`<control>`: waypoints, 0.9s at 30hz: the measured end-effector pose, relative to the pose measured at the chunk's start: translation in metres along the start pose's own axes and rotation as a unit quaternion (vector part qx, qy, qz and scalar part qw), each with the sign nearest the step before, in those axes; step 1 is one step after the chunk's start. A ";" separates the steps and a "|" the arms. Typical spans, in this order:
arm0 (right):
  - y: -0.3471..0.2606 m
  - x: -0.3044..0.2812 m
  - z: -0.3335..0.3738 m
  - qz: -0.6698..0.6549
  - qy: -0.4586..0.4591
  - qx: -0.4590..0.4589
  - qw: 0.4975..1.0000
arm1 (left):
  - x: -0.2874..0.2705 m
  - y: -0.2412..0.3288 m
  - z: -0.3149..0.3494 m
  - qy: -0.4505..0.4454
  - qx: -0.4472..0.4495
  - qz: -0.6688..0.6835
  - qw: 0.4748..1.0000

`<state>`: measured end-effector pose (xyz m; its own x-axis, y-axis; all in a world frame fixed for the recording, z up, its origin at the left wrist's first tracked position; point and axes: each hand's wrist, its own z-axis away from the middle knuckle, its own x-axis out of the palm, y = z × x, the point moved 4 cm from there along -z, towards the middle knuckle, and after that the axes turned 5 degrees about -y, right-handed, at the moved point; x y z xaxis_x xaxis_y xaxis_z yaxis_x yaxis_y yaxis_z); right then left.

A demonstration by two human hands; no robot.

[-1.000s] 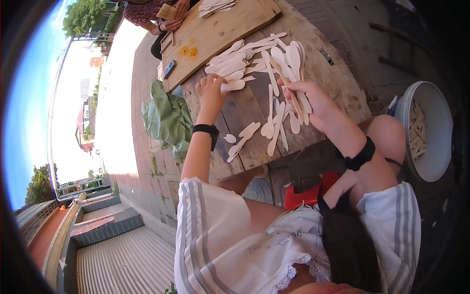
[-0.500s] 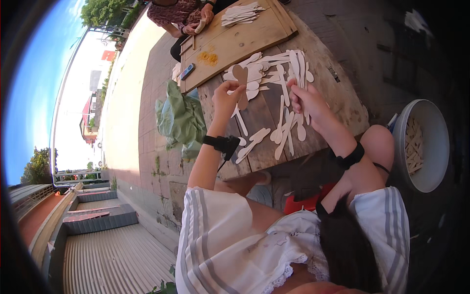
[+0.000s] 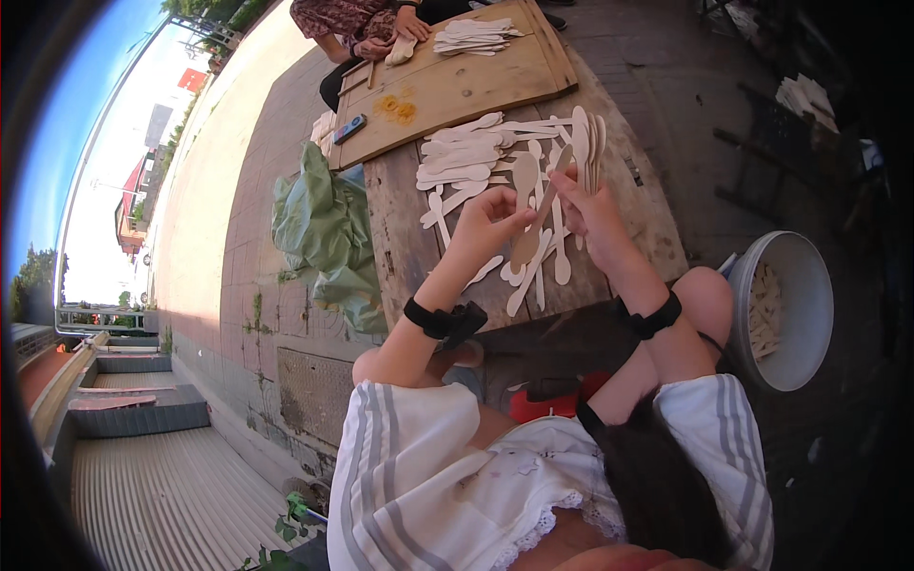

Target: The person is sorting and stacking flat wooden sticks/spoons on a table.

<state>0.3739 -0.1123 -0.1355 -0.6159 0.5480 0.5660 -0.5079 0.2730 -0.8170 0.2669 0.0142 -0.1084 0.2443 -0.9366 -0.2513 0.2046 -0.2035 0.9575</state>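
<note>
Between my two hands are flat wooden spoons. My left hand [image 3: 495, 221] pinches a darker wooden spoon [image 3: 525, 175] in front of me, its round head pointing away. My right hand [image 3: 592, 211] is closed around a fanned bundle of pale wooden spoons [image 3: 590, 143] standing up from the fist. A further brownish spoon slants between the hands, and which fingers carry it is hard to tell. Beneath them, loose spoons [image 3: 461, 152] lie heaped and scattered over a worn wooden table [image 3: 405, 249].
Across the table, a person's hands [image 3: 405, 29] hold a pale bundle over a wooden board [image 3: 466, 88]. On the board are a spoon pile [image 3: 476, 37], yellow rubber bands [image 3: 394, 108] and a small blue device [image 3: 349, 128]. A green bag [image 3: 319, 224] lies left; a white bucket [image 3: 804, 314] of wooden pieces stands right.
My left hand has moved right with its spoon, close to my right hand. The bundle in my right hand now fans upward. Across the table, the person's hands have shifted over the board.
</note>
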 end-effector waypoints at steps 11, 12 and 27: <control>0.035 -0.001 -0.008 -0.174 0.052 0.047 0.982 | 0.005 -0.051 0.038 -0.028 -0.018 0.223 0.974; 0.040 0.002 -0.007 -0.163 0.050 0.054 0.984 | 0.002 -0.054 0.039 0.008 0.005 0.168 0.986; 0.027 0.035 -0.002 0.399 -0.173 -0.030 0.900 | -0.040 -0.050 0.070 -0.042 -0.002 -0.040 0.998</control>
<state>0.3394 -0.0843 -0.1382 -0.9260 0.3126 -0.2118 0.2065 -0.0505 -0.9771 0.1804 0.0419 -0.1360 0.1460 -0.9383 -0.3135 0.2238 -0.2773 0.9343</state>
